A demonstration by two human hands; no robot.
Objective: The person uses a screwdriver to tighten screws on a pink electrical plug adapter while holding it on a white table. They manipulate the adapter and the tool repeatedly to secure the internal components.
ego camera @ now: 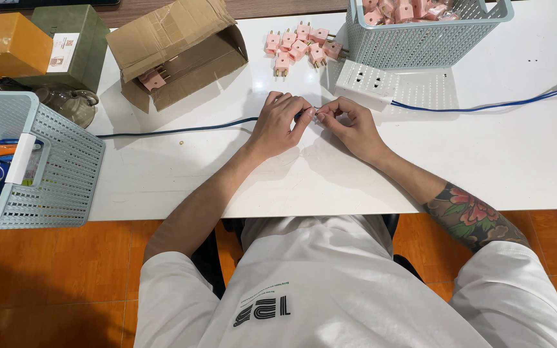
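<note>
My left hand (278,124) pinches the end of a dark cable (182,130) that runs off to the left across the white table (485,161). My right hand (349,124) meets it fingertip to fingertip and works on the same cable end; the tip itself is hidden between the fingers. Just beyond my right hand lies a white power strip (363,80) with a blue cord (485,106) leading right. Several pink plugs (301,45) lie loose on the table behind my hands.
A pale blue basket (420,45) at the back right holds more pink plugs. An open cardboard box (175,55) sits at the back left, beside an orange box (4,45) and a green box (72,42). Another pale blue basket (53,161) hangs over the table's left edge.
</note>
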